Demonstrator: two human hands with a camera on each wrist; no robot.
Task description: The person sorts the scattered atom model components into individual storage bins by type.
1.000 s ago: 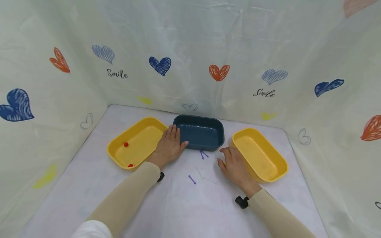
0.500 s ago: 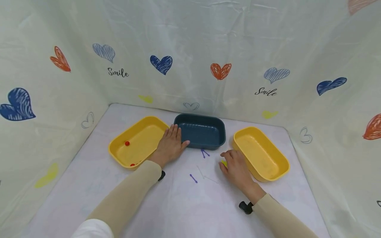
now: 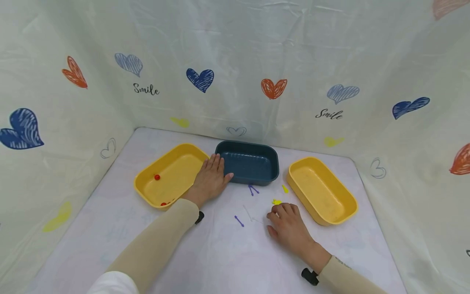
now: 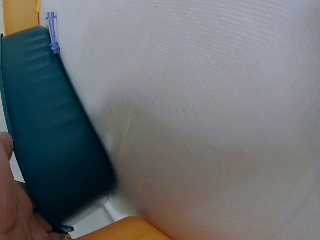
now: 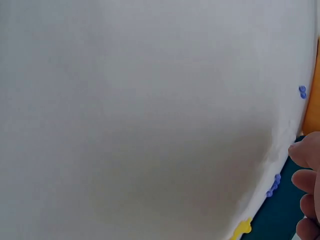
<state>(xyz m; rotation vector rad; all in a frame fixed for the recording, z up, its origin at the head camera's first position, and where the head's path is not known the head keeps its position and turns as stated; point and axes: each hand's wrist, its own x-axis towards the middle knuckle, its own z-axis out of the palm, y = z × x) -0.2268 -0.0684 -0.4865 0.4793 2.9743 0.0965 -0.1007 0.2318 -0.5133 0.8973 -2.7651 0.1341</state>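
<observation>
The dark blue tub [image 3: 249, 163], a smooth, glossy oblong with rounded corners, stands at the far edge of a pale, finely woven cloth [image 3: 213, 261]. The left hand [image 3: 208, 179] rests at its left end, fingers straight and almost together, thumb apart along the near edge. Left of the blue tub sits a yellow tub [image 3: 176, 171] of smooth plastic, with small round red beads [image 3: 157, 177] inside; a second yellow tub [image 3: 323, 192] slants to its right.

In front of the blue tub, towards its right end, the right hand [image 3: 290, 228] has its fingers loosely bent, thumb apart from them, pinching nothing visible. Between that hand and the blue tub are two little yellow pieces [image 3: 276, 201]. Knob-ended purple sticks [image 4: 53, 33] form a narrow V just before the blue tub; another purple stick [image 3: 239, 221] lies nearer the person.
</observation>
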